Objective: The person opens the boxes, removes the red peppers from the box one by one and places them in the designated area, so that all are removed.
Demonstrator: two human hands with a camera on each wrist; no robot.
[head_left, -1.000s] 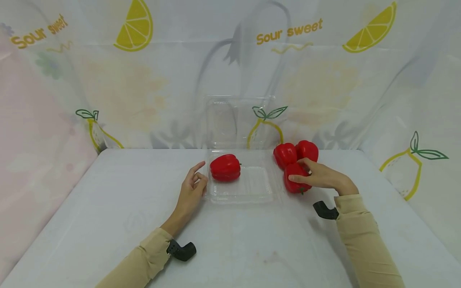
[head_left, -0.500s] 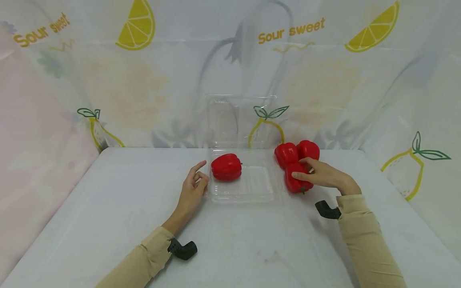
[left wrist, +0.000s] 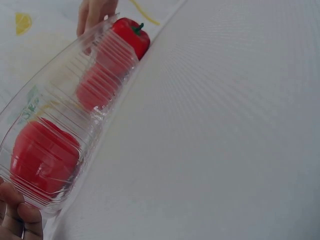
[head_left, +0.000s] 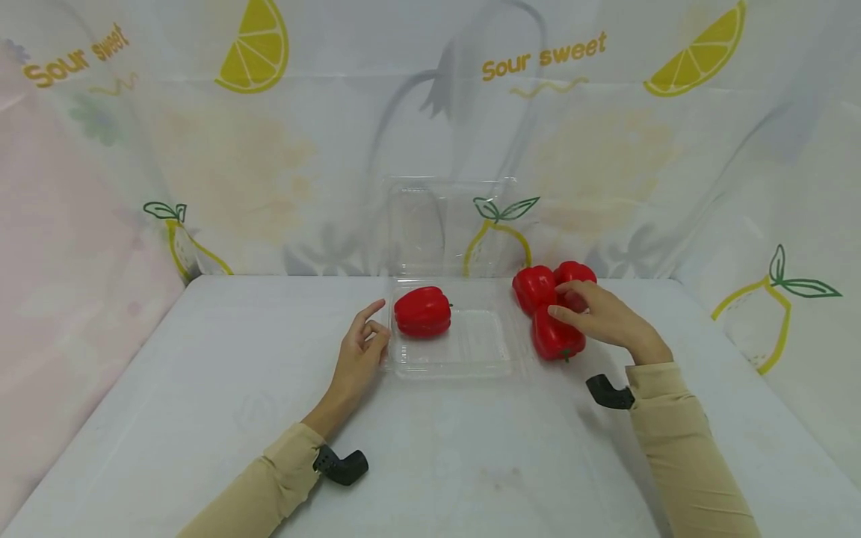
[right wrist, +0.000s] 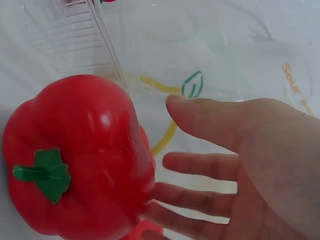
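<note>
A red bell pepper (head_left: 422,312) lies on its side in the left part of a clear plastic clamshell box (head_left: 457,370), whose lid (head_left: 417,224) is raised at the back. My left hand (head_left: 355,362) rests at the box's left edge, index finger extended and the others loosely bent. Three more red peppers cluster right of the box: a front one (head_left: 557,342), a back-left one (head_left: 534,289) and a back-right one (head_left: 573,271). Over the front pepper hovers my right hand (head_left: 608,317), its thumb and fingers spread apart. The right wrist view shows that pepper's green stem (right wrist: 47,172) beside the fingers.
A white cloth-covered table (head_left: 430,463) extends in front of the box. Behind it hangs a printed curtain (head_left: 336,149) with lemon drawings. A black camera mount (head_left: 341,467) sits on the left wrist, another mount (head_left: 609,392) on the right.
My right hand has loosened from the front pepper and shifted slightly up and back, thumb and fingers now over its far side. The peppers, the box and my left hand have stayed put.
</note>
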